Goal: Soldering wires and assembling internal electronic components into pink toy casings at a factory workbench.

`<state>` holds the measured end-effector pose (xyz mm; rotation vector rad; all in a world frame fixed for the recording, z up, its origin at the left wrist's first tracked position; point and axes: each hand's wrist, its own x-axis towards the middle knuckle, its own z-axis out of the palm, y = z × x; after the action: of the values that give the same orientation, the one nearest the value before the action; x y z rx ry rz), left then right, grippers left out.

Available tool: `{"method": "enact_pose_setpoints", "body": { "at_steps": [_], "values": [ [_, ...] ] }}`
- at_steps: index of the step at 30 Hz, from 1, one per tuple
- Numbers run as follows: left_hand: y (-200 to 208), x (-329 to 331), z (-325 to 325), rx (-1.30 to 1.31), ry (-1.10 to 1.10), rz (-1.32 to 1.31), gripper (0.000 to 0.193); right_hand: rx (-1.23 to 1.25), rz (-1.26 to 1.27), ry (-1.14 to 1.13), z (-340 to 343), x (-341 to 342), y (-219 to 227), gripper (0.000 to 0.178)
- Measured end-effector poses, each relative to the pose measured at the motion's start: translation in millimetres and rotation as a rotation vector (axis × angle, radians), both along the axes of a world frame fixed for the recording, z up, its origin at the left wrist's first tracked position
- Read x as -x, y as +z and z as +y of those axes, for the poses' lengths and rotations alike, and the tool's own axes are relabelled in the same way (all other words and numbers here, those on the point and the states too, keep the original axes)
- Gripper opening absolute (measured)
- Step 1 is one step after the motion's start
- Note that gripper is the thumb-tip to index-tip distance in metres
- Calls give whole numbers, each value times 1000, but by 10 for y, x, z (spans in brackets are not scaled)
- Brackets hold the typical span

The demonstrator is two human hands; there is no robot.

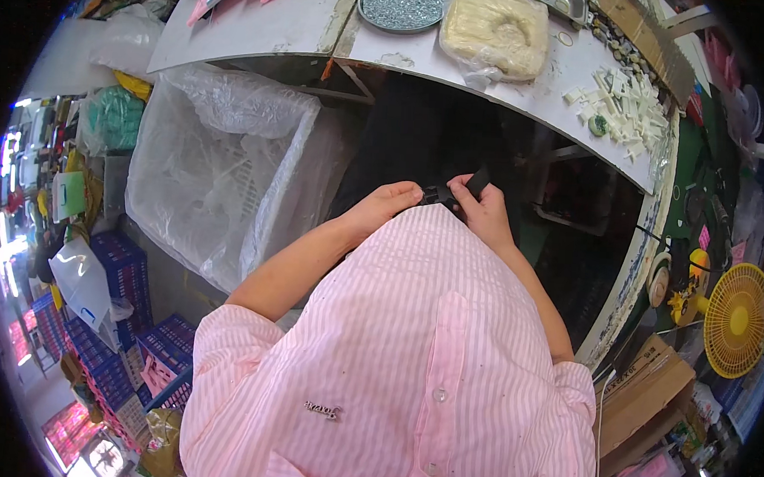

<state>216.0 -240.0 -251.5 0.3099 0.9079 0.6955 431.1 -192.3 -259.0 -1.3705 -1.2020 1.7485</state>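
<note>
Close in at my waist, both hands are on a black strap with a dark buckle (436, 195). My left hand (389, 206) pinches the left side of the buckle between thumb and fingers. On the other side, my right hand (483, 208) is closed on the black strap (479, 181), whose loose end sticks up past the fingers. The striped pink shirt (395, 324) hides the strap's lower part and where it runs around me. Whether the buckle is fastened I cannot tell.
Ahead is a white worktable (398, 60) with a round tray of small metal parts (401, 6), a plastic-wrapped cream block (494, 32) and scattered white pieces (619, 108). A plastic-lined bin (206, 163) stands left. Right are a yellow fan (736, 320) and a cardboard box (648, 391).
</note>
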Motion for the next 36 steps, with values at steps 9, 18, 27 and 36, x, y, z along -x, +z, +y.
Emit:
{"method": "enact_pose_setpoints", "body": {
  "at_steps": [9, 18, 27, 36],
  "values": [
    [61, -76, 5, -1, -21, 41, 19, -188, -129, 18, -103, 72, -8, 19],
    [-203, 139, -67, -429, -212, 509, 25, -243, -69, 303, 30, 8, -156, 15],
    [-1322, 2401, -85, -168, -122, 1908, 87, 351, 158, 275, 350, -1117, 16, 30],
    [-2328, 2858, 104, 24, -666, 1618, 50, 727, -514, 67, -149, -1883, -2294, 46]
  ]
}}
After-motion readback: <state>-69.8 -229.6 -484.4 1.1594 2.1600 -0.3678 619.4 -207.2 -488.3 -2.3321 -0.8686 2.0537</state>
